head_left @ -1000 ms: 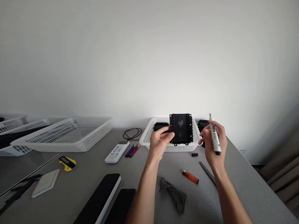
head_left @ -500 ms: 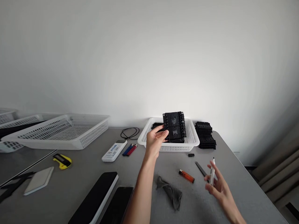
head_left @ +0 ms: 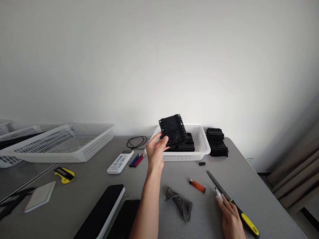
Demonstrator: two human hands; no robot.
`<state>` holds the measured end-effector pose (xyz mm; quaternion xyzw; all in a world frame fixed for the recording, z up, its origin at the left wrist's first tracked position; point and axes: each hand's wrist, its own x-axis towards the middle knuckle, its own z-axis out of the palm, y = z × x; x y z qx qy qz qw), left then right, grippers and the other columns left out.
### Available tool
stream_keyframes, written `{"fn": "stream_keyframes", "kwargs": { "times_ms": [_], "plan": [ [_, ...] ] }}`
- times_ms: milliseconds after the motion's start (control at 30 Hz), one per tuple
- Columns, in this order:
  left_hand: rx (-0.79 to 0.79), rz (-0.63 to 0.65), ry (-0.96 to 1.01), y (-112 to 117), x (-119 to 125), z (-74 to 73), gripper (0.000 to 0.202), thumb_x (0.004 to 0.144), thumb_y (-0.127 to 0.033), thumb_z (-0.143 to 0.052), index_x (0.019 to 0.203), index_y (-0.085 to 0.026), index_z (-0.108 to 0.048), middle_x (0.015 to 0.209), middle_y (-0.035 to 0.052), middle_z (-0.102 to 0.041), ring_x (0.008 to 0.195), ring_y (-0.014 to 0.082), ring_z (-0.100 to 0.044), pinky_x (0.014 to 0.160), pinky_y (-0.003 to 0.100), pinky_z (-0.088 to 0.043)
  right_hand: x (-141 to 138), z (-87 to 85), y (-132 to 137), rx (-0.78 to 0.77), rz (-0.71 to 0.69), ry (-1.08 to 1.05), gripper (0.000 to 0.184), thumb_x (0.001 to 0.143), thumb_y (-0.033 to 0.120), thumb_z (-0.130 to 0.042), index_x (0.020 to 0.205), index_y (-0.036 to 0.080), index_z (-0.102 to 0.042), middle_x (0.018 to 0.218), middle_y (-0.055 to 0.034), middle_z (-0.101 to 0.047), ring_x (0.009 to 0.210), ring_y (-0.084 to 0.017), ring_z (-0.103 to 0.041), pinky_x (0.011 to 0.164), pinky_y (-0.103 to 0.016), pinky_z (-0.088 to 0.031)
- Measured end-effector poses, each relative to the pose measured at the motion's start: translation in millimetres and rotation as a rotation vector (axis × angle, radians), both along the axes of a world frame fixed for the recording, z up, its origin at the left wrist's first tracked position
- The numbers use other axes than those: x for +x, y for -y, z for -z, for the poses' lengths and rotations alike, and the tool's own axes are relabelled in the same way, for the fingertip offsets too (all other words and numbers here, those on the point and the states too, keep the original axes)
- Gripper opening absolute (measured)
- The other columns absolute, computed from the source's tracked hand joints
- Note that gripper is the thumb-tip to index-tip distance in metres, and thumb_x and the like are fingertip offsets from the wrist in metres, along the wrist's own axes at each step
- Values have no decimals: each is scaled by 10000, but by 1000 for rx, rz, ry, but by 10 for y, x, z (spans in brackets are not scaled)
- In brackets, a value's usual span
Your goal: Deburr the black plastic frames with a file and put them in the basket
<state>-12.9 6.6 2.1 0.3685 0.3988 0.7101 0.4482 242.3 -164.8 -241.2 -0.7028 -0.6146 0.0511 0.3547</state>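
Observation:
My left hand (head_left: 155,154) is closed on a black plastic plate (head_left: 171,129) with toothed side edges, pinched between thumb and fingers. It tilts above the front of a white perforated basket (head_left: 203,151), where more black plates (head_left: 188,146) lie. Low over the table at the right, my right hand (head_left: 231,215) has its fingers round a white marker (head_left: 218,193), tip pointing away; part of the marker is hidden by the fingers. Just beside that hand lies a flat file (head_left: 220,186) with a black and yellow handle. A small black cap (head_left: 202,163) rests in front of the basket.
Stacks of black plates (head_left: 217,142) stand right of the basket. An orange lighter (head_left: 197,186) and a grey cloth (head_left: 179,202) lie between my arms. Leftward are blue and red lighters (head_left: 137,160), a white device (head_left: 120,162), a yellow cutter (head_left: 64,175) and white baskets (head_left: 86,154).
My right hand has lowered toward the table with the marker, exposing the file's handle. My left hand has shifted slightly left and turned the black plate so a plainer face shows.

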Motion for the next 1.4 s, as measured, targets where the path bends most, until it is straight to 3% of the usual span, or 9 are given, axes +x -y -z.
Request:
{"fn": "stream_keyframes", "kwargs": {
  "times_ms": [367,533,667,767,833,933,1133,1300,1400],
  "plan": [
    [23,-79,47,-41,-91,14,704,570,-446,-857,1192,-173,-674,764,55,-747,824,220,-707,657,260,-548,73,-10,-31,-47,-22,-30,438,931,341,-367,1157,259,-733,1300,-56,-639,1170,-310,-604,894,-432,-568],
    [-13,23,-52,4,-5,34,663,516,-457,-873,1080,-136,-736,845,109,-769,881,282,-713,696,312,-561,43,-862,-193,6,-83,-343,449,898,512,-525,1246,269,-672,1191,-98,-697,1039,-294,-680,812,-368,-595],
    [62,423,-354,205,208,-17,375,631,-361,-813,956,-176,-782,992,134,-763,944,316,-716,825,414,-571,35,-1674,-462,166,-159,-632,561,902,527,-534,1386,243,-544,1102,-107,-721,890,-254,-697,763,-375,-593],
    [158,646,-583,357,361,-47,240,744,-318,-708,948,-219,-786,1019,107,-759,955,311,-716,862,446,-563,50,-1968,-677,158,-248,-679,505,898,542,-537,1244,195,-655,941,-88,-724,849,-244,-658,729,-359,-566],
    [189,672,-648,408,414,-43,227,782,-303,-665,963,-234,-783,1034,92,-757,980,302,-709,877,437,-558,49,-2013,-790,84,-305,-658,426,869,551,-577,985,171,-732,779,-54,-682,736,-213,-613,643,-306,-520],
    [172,642,-623,390,394,-29,219,803,-315,-659,960,-224,-782,1007,95,-764,965,284,-715,857,400,-566,11,-1974,-914,24,-361,-657,432,851,563,-593,693,163,-632,612,4,-527,584,-137,-467,525,-244,-388],
    [131,415,-424,128,131,-42,387,727,-342,-770,1075,-181,-718,1089,124,-736,1007,243,-701,863,331,-568,-161,-1955,-1329,32,-372,-814,453,847,595,-581,684,189,-462,588,69,-294,518,-83,-258,456,-218,-224],
    [31,287,-577,-477,24,77,379,770,-412,-720,1044,-149,-719,846,101,-749,756,220,-721,604,279,-575,-305,-1983,-2127,159,-287,-737,467,870,631,-497,697,207,-407,602,76,-273,512,-84,-286,449,-213,-275],
    [-51,219,-616,-1030,37,223,317,799,-362,-700,1030,-146,-720,915,95,-744,793,210,-711,634,285,-581,-388,-1920,-2676,118,-234,-704,435,911,564,-484,690,190,-446,601,64,-335,526,-90,-350,458,-210,-307]
  ]
}}
